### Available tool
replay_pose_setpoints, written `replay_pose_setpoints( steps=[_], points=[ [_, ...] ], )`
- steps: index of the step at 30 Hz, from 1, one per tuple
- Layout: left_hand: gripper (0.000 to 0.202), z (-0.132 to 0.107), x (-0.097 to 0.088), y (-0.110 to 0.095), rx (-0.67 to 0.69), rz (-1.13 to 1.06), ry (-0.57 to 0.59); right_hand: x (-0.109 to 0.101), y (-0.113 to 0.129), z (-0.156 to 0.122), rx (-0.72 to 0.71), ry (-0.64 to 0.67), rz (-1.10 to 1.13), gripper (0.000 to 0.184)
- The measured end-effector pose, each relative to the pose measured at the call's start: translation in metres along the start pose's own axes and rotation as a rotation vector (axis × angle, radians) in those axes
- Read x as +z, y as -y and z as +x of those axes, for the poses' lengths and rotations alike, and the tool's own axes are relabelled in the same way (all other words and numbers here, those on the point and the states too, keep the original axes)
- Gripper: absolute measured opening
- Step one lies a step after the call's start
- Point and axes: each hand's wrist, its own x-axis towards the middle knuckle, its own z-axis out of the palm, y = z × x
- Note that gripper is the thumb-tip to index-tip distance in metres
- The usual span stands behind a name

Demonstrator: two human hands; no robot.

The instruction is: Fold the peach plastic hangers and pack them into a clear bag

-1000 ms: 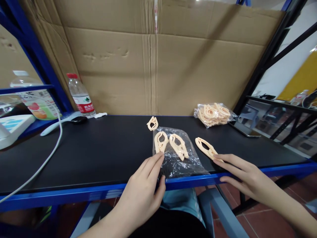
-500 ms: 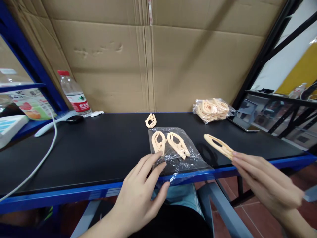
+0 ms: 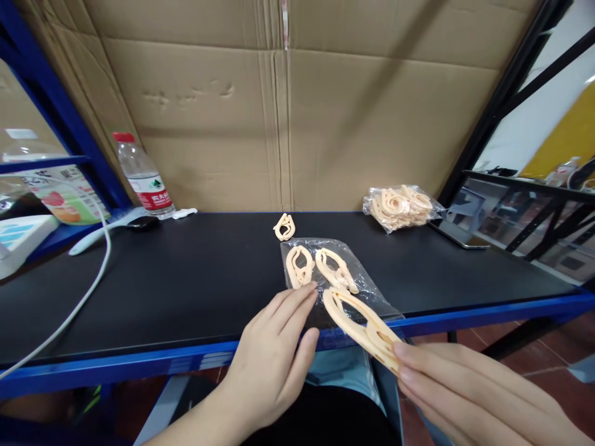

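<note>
My right hand (image 3: 469,384) pinches one end of a beige folding hanger (image 3: 379,337), which slants over the table's front edge with its far end above a clear plastic bag (image 3: 369,297). Two similar beige hangers (image 3: 344,277) lie side by side in the bag. My left hand (image 3: 274,359) rests its outstretched fingers at the bag's left side, beside the lower end of the left hanger, with the thumb held apart. Behind the bag, a smaller-looking folded beige piece (image 3: 279,231) lies on the black tabletop (image 3: 209,272).
A clear packet of several beige hangers (image 3: 402,207) sits at the back right, next to a flat phone-like object (image 3: 458,235). To the left stand a red-capped water bottle (image 3: 151,189), a brush-like handled item (image 3: 88,240) and a white cable (image 3: 88,294). Cardboard (image 3: 199,142) backs the table.
My right hand has brought its hanger leftward and nearer, from right of the bag to over the bag's front part. My left hand has shifted slightly right.
</note>
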Motion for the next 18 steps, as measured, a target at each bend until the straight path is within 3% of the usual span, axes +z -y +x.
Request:
replay_pose_setpoints(
  steps=[4,10,14,18],
  points=[
    [0.043,0.005,0.002,0.001,-0.064,-0.051,-0.044,0.015,0.002,0.026,-0.033,-0.106,0.021,0.032],
    [0.048,0.009,0.003,0.001,-0.114,-0.1,-0.102,0.023,0.005,0.038,-0.185,-0.223,0.001,0.025],
    [0.051,0.009,0.007,-0.001,-0.112,-0.093,-0.093,0.027,0.0,0.049,-0.223,-0.132,-0.018,0.03],
    [0.053,0.009,0.009,-0.002,-0.099,-0.088,-0.084,0.049,-0.01,0.066,-0.233,-0.063,-0.135,0.028]
  ],
)
